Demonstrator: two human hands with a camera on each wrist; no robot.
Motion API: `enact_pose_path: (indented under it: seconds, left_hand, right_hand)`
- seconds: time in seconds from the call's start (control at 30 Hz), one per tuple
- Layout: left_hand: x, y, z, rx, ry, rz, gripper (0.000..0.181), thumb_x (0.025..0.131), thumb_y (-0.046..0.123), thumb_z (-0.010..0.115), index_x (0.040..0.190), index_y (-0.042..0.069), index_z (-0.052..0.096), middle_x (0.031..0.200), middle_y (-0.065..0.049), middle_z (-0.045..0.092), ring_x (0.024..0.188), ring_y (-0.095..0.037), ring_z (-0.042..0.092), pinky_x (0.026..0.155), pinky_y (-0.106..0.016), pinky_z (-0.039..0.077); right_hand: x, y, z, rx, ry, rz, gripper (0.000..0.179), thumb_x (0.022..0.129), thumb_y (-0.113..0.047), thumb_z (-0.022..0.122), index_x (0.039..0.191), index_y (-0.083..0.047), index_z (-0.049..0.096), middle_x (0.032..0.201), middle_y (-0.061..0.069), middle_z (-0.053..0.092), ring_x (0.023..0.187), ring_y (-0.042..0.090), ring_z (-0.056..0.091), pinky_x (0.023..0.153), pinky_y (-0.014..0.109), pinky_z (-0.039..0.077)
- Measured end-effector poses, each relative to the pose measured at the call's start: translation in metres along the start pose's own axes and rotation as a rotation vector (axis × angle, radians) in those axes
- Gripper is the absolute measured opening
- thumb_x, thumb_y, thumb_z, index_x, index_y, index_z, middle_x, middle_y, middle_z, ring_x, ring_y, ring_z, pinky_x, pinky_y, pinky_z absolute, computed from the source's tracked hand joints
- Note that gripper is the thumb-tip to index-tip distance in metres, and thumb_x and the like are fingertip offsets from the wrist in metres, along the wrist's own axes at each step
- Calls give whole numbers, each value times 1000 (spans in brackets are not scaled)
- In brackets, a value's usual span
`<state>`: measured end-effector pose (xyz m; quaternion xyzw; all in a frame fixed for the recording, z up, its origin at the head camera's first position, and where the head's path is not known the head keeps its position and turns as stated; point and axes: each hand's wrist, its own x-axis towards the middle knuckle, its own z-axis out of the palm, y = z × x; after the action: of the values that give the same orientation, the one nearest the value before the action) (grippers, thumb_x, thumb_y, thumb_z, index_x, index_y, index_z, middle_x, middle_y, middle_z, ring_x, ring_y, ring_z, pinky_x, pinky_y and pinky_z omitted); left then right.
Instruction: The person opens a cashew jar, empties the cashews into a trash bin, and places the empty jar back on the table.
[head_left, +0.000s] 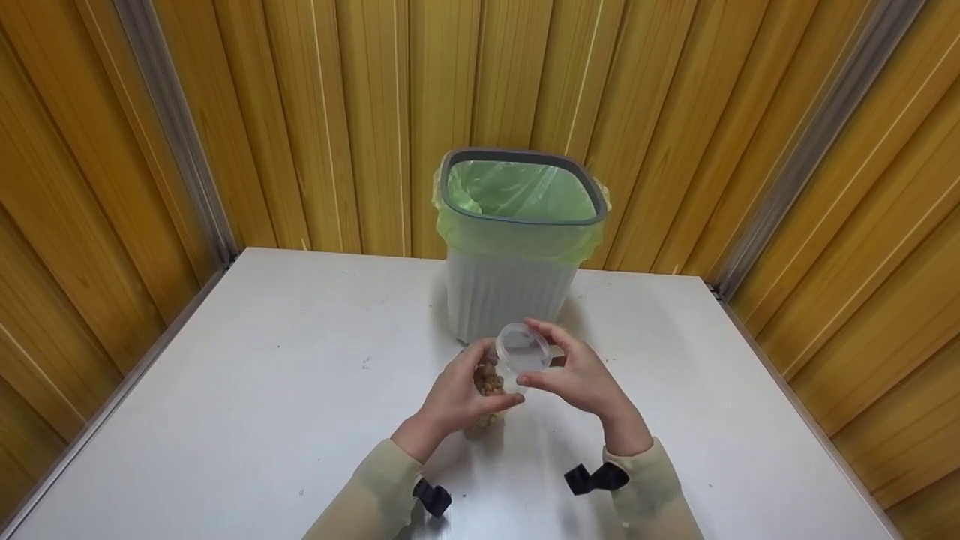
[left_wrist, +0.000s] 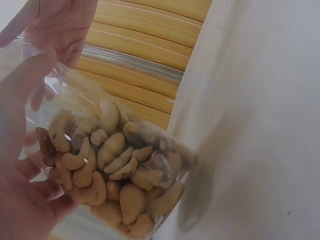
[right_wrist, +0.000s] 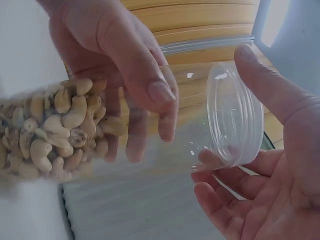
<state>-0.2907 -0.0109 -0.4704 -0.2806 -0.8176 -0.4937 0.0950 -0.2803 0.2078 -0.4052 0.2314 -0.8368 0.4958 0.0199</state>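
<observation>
Jar (right_wrist: 187,87) looks like clear glossy plastic, lid (head_left: 523,347) too. Bin (head_left: 510,292) is ribbed plastic, pretty matt, liner (head_left: 517,238) thin shiny crinkly film. Wood-grain walls (head_left: 442,90), dull metal rails (head_left: 178,127), smooth tabletop (head_left: 300,360) with a faint sheen, 2 matt cloth sleeves (head_left: 382,480).

White table (head_left: 262,390), flat top, few tiny dark specks scattered on it. Back wall (head_left: 360,112) stands directly behind table: yellow-brown wood-look panels, boards vertical, thin pale lines at some joints. Left wall (head_left: 67,225) and right wall (head_left: 862,300) flank table, same wood look. Grey metal posts at table's two far corners, left post (head_left: 176,127) and right post (head_left: 814,157). Grey edging along table's left and right sides. Bright white light strip (right_wrist: 276,22) high over table, right wrist view. Soft shadows and dull sheen on tabletop.
</observation>
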Motion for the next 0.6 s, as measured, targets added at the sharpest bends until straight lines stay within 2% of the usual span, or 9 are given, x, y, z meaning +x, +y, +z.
enact_pose_path:
  seconds: [0.13, 0.23, 0.37, 0.6]
  left_hand:
    - [0, 4, -3, 199, 52, 51, 77, 81, 47, 86, 143, 16, 51, 122, 1, 63, 95, -13, 58, 80, -28, 53]
    - [0, 6, -6, 281, 73, 87, 78, 81, 46, 86, 143, 14, 50, 119, -3, 62, 83, -14, 57, 70, -23, 50]
    - [0, 9, -12, 303, 53, 86, 79, 81, 44, 87, 144, 14, 49, 121, -5, 63, 79, -13, 60, 69, -22, 50]
    - [2, 14, -20, 291, -22, 20, 76, 81, 42, 87, 143, 17, 51, 116, 0, 65, 75, -5, 53, 66, -20, 48]
  right_hand:
    - [0, -7, 4, -84, 53, 42, 78, 85, -28, 86, 149, -5, 50, 146, 16, 55, 126, 32, 55, 92, 39, 52]
    - [0, -10, 7, -130, 91, 64, 75, 84, -30, 86, 147, -6, 53, 141, 14, 57, 122, 29, 57, 89, 38, 51]
    - [1, -10, 10, -144, 118, 80, 70, 85, -30, 86, 144, -6, 56, 136, 11, 60, 119, 27, 58, 89, 37, 52]
    - [2, -7, 12, -120, 134, 74, 67, 84, -29, 87, 140, -5, 59, 133, 10, 62, 116, 26, 61, 90, 39, 54]
